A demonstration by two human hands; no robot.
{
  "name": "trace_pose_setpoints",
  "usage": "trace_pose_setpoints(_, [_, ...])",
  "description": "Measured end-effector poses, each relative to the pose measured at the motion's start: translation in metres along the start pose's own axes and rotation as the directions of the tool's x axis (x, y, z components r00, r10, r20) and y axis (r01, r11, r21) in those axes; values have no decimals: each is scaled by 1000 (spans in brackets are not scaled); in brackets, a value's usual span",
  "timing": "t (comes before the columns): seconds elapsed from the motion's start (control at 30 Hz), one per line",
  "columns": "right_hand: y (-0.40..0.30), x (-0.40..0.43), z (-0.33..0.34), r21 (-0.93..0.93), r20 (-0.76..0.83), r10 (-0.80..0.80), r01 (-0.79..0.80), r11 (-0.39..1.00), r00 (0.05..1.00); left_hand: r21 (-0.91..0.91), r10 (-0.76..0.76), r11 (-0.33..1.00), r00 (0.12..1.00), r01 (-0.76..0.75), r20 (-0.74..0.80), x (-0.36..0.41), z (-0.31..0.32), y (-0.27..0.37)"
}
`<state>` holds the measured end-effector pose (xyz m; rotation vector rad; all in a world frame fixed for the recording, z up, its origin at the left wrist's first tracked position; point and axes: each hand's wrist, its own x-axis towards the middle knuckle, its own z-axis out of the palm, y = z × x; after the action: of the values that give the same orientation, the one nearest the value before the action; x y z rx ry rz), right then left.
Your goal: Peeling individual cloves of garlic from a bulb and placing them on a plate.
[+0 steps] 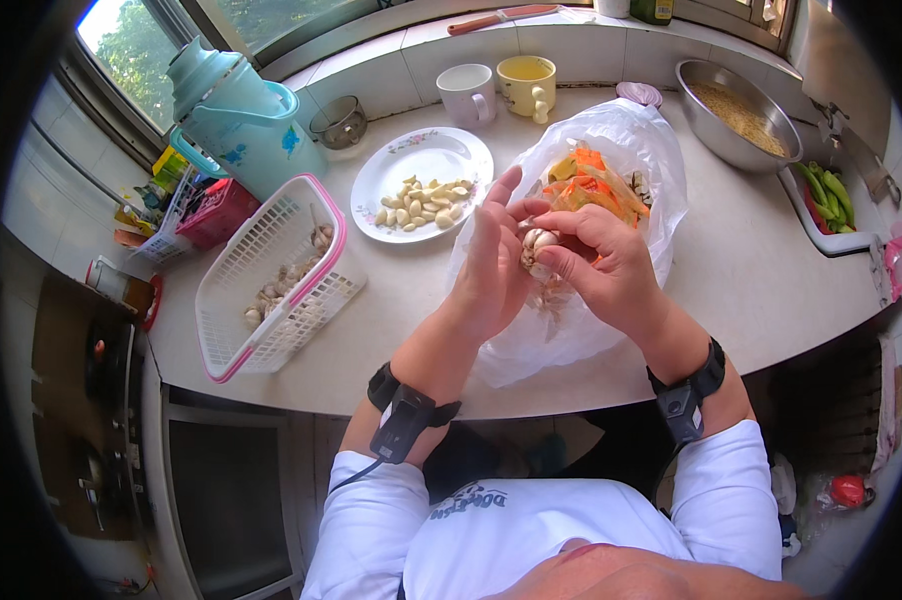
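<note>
A garlic bulb (539, 250) is held between my two hands above an open white plastic bag (657, 169). My right hand (597, 259) grips it between thumb and fingertips. My left hand (496, 259) cups its left side, thumb and some fingers raised; its contact with the bulb is partly hidden. Inside the bag lie orange plastic packaging (590, 187) and garlic skins (550, 296). A flowered white plate (421, 154) left of the bag carries several peeled garlic cloves (417, 210). Farther left, a tilted white plastic basket with a pink rim (218, 300) contains unpeeled garlic bulbs (275, 289).
At the back stand a blue thermos jug (248, 135), a glass cup (338, 124), a white mug (466, 94) and a yellow mug (526, 82). A knife (503, 16) lies on the ledge. A steel bowl (721, 139) and green peppers (830, 195) are at the right.
</note>
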<state>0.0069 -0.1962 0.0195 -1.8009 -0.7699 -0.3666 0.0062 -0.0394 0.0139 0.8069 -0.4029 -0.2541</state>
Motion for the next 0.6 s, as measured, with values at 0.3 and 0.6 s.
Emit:
trace_pose_setpoints(0.3, [9,2,-4,313,-55,168,-143,939,984,654,249,717,965,-240,82,-1,-9,-9])
trace_pose_setpoints(0.6, [5,-2,0,114,-233,130,-106,988,964,603,210,753,965,-262,157,-3,-3,-15])
